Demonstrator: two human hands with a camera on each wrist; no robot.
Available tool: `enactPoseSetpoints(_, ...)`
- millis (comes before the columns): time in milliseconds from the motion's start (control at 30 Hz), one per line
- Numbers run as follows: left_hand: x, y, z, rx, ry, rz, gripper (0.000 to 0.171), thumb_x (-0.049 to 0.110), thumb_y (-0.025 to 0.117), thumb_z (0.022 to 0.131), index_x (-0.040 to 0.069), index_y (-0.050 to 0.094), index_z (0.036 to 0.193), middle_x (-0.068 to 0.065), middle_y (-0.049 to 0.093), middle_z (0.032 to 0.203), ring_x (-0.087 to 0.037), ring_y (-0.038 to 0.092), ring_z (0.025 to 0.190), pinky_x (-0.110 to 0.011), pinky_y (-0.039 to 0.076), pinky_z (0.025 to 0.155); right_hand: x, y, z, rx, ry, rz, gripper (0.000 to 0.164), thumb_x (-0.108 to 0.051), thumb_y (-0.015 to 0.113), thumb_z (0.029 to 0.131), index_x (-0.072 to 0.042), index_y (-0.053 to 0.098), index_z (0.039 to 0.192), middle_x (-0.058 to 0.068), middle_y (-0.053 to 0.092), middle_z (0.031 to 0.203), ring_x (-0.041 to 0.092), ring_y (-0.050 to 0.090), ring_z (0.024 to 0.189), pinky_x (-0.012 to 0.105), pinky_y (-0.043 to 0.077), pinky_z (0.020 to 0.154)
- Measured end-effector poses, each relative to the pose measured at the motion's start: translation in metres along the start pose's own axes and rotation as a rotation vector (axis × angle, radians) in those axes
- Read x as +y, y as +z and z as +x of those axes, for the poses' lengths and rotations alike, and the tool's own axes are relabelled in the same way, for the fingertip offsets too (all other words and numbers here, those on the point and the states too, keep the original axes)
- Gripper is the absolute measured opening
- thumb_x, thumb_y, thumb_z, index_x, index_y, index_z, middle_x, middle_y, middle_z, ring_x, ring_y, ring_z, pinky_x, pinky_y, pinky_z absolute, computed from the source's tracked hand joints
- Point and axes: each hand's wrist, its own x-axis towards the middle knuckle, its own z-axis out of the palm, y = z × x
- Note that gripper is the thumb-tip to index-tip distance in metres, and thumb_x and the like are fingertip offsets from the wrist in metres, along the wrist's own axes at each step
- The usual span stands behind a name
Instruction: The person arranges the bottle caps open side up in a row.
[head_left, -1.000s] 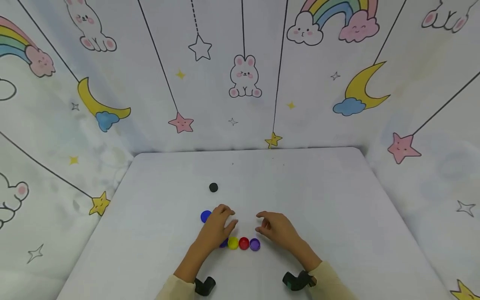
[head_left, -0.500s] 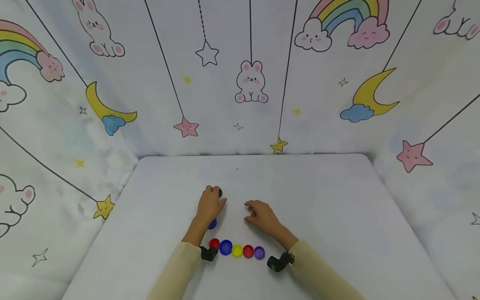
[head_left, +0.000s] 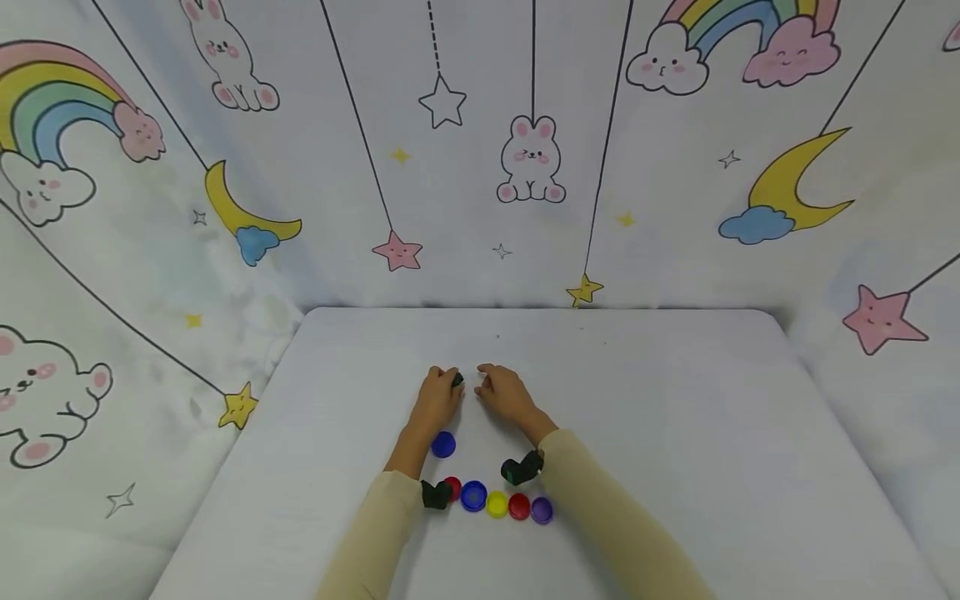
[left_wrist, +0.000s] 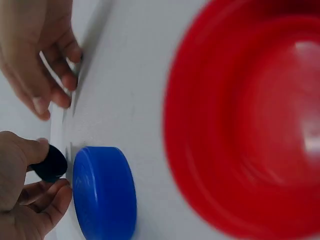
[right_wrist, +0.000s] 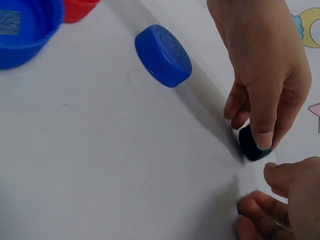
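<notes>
My left hand (head_left: pixel 438 398) pinches a black bottle cap (right_wrist: pixel 254 144) between thumb and fingers, over the far middle of the table. In the left wrist view the black cap stands tilted on edge in that grip. My right hand (head_left: pixel 506 393) is just to the right of it, fingers loosely bent, holding nothing and apart from the cap. A blue bottle cap (head_left: pixel 443 444) lies top-up near the left wrist; its ribbed side shows in the right wrist view.
Nearer the body a row of upturned caps lies on the white table (head_left: pixel 675 400): red (left_wrist: pixel 210 120), blue (head_left: pixel 473 497), yellow (head_left: pixel 497 504), red (head_left: pixel 519 507) and purple (head_left: pixel 542 510). A cartoon-printed cloth (head_left: pixel 465 192) surrounds the table.
My left hand has reached forward past the blue cap and taken hold of the black cap. The right hand has moved forward and closer to the left. The head view has shifted slightly.
</notes>
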Motion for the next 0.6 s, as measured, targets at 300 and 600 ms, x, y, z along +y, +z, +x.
enactPoseSetpoints(300,-0.013,0.008,-0.002,0.009,0.112,-0.056,0.036,0.008,0.070,0.089,-0.001,0.064,0.124,-0.018,0.062,0.104,-0.030,0.063,0.094,-0.043,0.053,0.085,-0.005,0.002,0.011,-0.030,-0.079,-0.062,0.025,-0.003,0.067,0.088,0.000,0.069,0.113,0.011,0.065,0.091,0.022,0.060,0.082,0.036,0.051,0.075)
enactPoseSetpoints(600,-0.029,-0.003,0.000,-0.003,0.013,-0.245,0.032,0.003,0.078,0.081,-0.005,0.069,0.111,-0.014,0.061,0.091,-0.024,0.063,0.083,-0.034,0.054,0.077,-0.011,0.011,0.022,-0.096,-0.090,-0.015,0.032,-0.011,0.073,0.086,-0.003,0.070,0.117,0.012,0.067,0.102,0.026,0.064,0.095,0.041,0.052,0.086)
